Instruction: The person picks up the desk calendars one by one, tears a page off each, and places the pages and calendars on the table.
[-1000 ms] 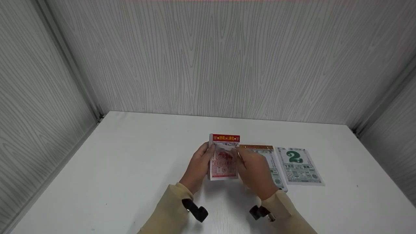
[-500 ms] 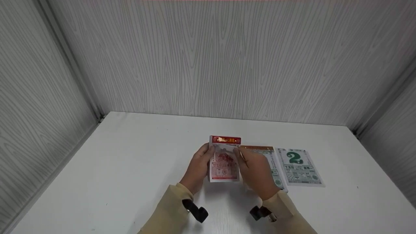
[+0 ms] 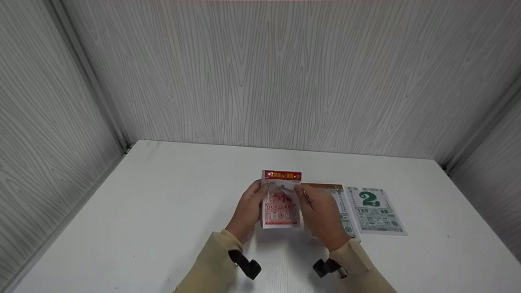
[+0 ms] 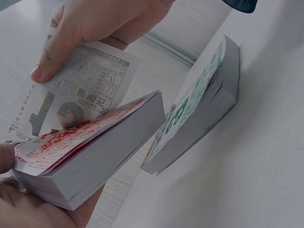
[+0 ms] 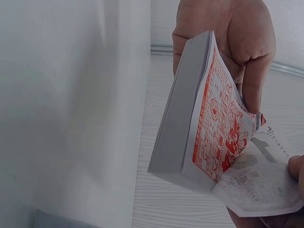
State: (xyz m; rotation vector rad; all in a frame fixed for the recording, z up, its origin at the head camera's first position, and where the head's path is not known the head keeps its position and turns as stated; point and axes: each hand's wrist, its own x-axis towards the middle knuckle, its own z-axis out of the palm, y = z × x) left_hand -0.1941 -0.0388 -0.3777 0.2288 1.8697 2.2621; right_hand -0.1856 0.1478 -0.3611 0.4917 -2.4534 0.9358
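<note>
My left hand [image 3: 246, 207] grips a thick tear-off calendar [image 3: 281, 215] by its left side, holding it above the table. The calendar has a red and gold header and red print on its page. A thin sheet [image 4: 90, 85], showing large grey numerals, is lifted away from the red-printed page, its lower edge towards the header. My right hand [image 3: 323, 213] pinches this sheet between thumb and fingers, plain in the left wrist view. Part of the right hand [image 5: 297, 178] shows at the right wrist view's edge. Whether the sheet is still joined at the header cannot be told.
On the white table [image 3: 163, 211], a green-printed calendar [image 3: 346, 224] lies partly hidden behind my right hand. Beside it lies a green-printed page or pad [image 3: 378, 211] with a big 2 and a ragged top edge. Grey wood-grain panels [image 3: 260, 81] enclose the table.
The red calendar has dropped slightly and its header tilts differently. Both hands keep their hold, with the right hand's fingers shifting only a little on the sheet.
</note>
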